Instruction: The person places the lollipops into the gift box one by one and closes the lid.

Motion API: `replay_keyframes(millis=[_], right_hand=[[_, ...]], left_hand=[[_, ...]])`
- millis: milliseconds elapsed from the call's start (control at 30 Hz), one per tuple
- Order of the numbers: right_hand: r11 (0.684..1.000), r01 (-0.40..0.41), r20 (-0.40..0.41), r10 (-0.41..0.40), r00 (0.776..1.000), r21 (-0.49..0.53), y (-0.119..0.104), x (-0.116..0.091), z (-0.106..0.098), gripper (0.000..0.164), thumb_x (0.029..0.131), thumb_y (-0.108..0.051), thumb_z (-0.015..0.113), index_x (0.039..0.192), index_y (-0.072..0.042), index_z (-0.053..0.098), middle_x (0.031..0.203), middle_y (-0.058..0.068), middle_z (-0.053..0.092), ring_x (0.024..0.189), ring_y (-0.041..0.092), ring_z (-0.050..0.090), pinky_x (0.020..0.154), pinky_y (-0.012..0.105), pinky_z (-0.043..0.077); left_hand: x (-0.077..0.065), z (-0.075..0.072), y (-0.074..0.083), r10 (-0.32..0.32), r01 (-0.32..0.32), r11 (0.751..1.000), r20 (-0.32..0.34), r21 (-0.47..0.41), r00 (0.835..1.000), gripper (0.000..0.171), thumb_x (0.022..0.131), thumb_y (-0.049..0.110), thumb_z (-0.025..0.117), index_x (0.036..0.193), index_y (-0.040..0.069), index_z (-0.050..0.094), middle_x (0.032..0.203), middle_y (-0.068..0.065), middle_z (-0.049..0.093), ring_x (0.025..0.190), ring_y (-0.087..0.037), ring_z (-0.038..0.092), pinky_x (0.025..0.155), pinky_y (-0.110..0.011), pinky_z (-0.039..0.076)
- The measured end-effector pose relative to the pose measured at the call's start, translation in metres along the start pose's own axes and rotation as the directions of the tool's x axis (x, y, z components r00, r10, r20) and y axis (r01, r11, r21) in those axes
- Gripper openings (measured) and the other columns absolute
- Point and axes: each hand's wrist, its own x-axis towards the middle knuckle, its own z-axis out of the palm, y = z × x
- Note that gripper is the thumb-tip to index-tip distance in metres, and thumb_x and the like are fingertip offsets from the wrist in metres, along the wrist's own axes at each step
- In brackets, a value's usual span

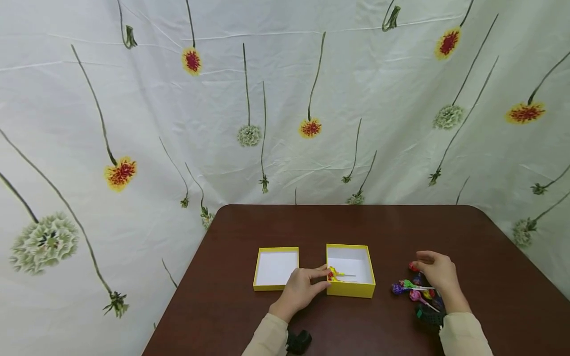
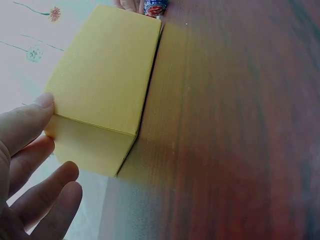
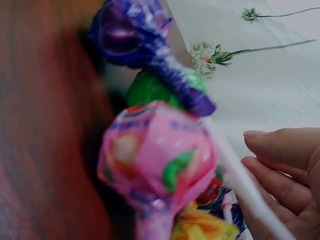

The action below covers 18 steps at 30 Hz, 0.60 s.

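Left of the yellow box [image 1: 351, 290], the loosely spread left hand [image 1: 300, 289] touches it; right, lollipops [image 1: 416, 296] lie near the relaxed, empty right hand [image 1: 441, 274].

We see a yellow box [image 1: 349, 289], white inside — purple, pink, green lollipops [image 3: 155, 155] — and white, flower-printed cloth [image 1: 285, 74].

Head view: soft, even light, mostly sharp. Left wrist: upper left washed out, desk [image 2: 240, 125] hazy. Right wrist: dim left side, close pink lollipop [image 3: 157, 155] blurred.
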Motion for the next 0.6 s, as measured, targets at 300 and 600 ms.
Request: replay_keyframes(millis=[300, 600], right_hand=[[1.0, 0.0, -0.01, 0.0, 1.0, -0.004, 0.005, -0.001, 0.005, 0.042, 0.098, -0.019, 0.065, 0.13, 0.008, 0.06, 0.126, 0.032, 0.064, 0.115, 0.05, 0.058, 0.086, 0.056, 0.055], [0.999, 0.02, -0.02, -0.02, 1.0, -0.025, 0.007, -0.002, 0.011, 0.037, 0.096, -0.016, 0.067, 0.124, 0.008, 0.064, 0.122, 0.033, 0.065, 0.107, 0.048, 0.062, 0.078, 0.051, 0.057]], left_hand=[[0.001, 0.0, 0.002, -0.006, 0.006, 1.0, -0.006, 0.01, 1.0, 0.037, 0.089, 0.024, 0.076, 0.123, 0.009, 0.072, 0.131, -0.003, 0.067, 0.121, -0.019, 0.065, 0.101, -0.036, 0.055], [0.001, -0.001, 0.002, -0.03, 0.03, 1.0, -0.002, -0.001, 1.0, 0.037, 0.09, 0.025, 0.075, 0.124, 0.011, 0.072, 0.132, -0.002, 0.067, 0.123, -0.02, 0.064, 0.102, -0.038, 0.054]])
